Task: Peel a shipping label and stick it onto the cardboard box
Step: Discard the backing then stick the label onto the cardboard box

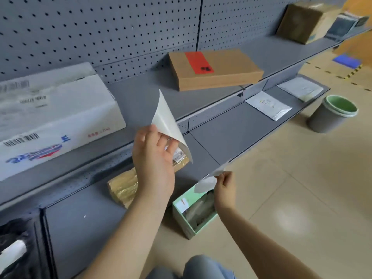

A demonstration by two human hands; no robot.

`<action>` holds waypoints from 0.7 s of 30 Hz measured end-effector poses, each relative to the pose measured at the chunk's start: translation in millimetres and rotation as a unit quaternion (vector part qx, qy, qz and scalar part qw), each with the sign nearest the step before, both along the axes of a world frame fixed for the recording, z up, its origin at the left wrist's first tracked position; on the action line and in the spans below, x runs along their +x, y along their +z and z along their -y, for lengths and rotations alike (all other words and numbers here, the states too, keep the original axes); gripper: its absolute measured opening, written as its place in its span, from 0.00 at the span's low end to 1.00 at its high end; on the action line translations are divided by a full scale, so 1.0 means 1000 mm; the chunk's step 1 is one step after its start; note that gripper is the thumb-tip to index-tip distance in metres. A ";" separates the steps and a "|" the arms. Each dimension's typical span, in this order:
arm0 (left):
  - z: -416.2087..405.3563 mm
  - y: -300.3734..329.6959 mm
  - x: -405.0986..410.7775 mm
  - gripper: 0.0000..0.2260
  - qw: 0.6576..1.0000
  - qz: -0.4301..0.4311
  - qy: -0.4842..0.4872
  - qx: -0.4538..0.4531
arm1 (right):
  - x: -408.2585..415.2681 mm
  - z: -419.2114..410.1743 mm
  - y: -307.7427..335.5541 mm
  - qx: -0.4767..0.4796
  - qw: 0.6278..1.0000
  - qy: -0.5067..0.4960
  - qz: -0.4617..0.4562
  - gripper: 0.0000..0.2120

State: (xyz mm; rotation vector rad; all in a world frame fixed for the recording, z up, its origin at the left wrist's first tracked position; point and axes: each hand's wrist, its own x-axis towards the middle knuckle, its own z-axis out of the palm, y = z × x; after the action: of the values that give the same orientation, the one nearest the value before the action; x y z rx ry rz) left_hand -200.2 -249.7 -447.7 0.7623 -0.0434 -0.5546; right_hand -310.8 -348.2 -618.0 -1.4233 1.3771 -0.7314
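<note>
My left hand (pixel 154 158) pinches a curled white sheet (pixel 168 122) by its lower edge; I cannot tell whether it is the shipping label or its backing. My right hand (pixel 225 190) pinches a second thin white sheet (pixel 207 182) above a green box. The two sheets are apart. A flat cardboard box (pixel 217 70) with a red patch on top lies on the upper grey shelf, beyond both hands. A parcel wrapped in yellowish tape (pixel 124 188) lies on the lower shelf, partly hidden by my left hand.
A large white parcel (pixel 54 115) fills the shelf's left. An open green box (pixel 193 212) of papers stands on the floor. A grey bin with a green liner (pixel 332 113) stands to the right. White mailers (pixel 268 105) lie on the lower shelf. A brown box (pixel 304 22) sits far right.
</note>
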 end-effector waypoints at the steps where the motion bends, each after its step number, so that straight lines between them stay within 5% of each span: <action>1: 0.002 -0.011 0.003 0.05 1.000 0.001 -0.002 0.000 | 0.004 0.002 -0.016 0.003 1.000 0.003 -0.008 0.06; 9: 0.014 -0.072 0.017 0.03 1.000 0.014 -0.016 -0.002 | 0.023 0.017 -0.111 0.024 0.996 0.013 -0.086 0.07; 21: 0.025 -0.131 0.012 0.07 0.999 -0.001 -0.035 0.020 | 0.024 0.038 -0.154 0.035 0.991 0.002 -0.132 0.07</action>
State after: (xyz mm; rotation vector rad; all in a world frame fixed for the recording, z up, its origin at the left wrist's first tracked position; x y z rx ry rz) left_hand -187.9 -274.9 -578.8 0.8011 -0.0580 -0.6239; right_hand -287.0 -386.5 -771.6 -1.5054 1.5856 -0.4990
